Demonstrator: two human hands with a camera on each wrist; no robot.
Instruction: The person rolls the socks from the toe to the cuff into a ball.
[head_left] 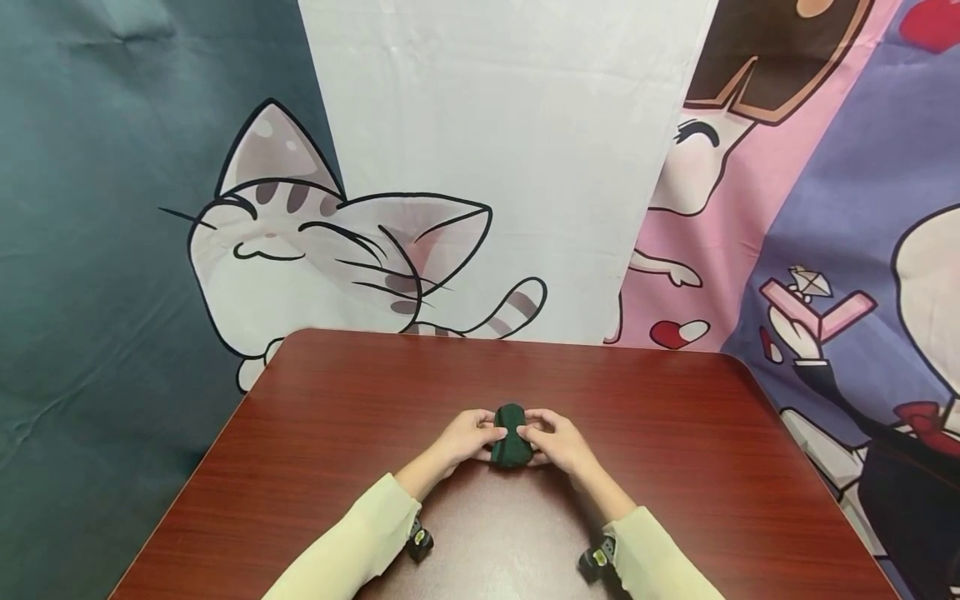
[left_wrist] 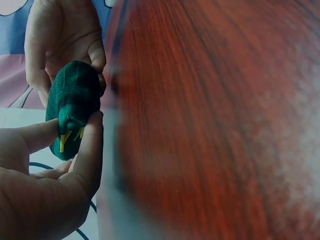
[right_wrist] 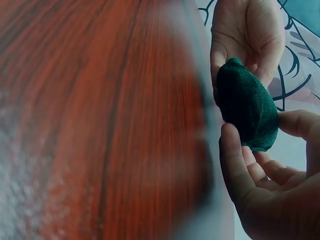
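Observation:
A small dark green rolled-up cloth bundle [head_left: 512, 446], soft and oval, is held between both hands just over the table. My left hand [head_left: 461, 435] grips its left side, thumb on the near face and fingers behind. From the right, my right hand [head_left: 561, 442] pinches it in the same way. In the left wrist view the bundle [left_wrist: 75, 92] shows a rounded fold and short yellow marks [left_wrist: 63, 141] at the end by the left fingers. Seen from the right wrist, the bundle [right_wrist: 248, 107] has a plain, finely textured side. Fingers partly cover both ends.
The reddish-brown wooden table [head_left: 360, 383] has rounded far corners. Behind it hangs a cloth backdrop [head_left: 510, 125] with cartoon figures. Black wrist cameras are strapped at the left cuff [head_left: 382, 508] and the right cuff [head_left: 637, 533], low over the table.

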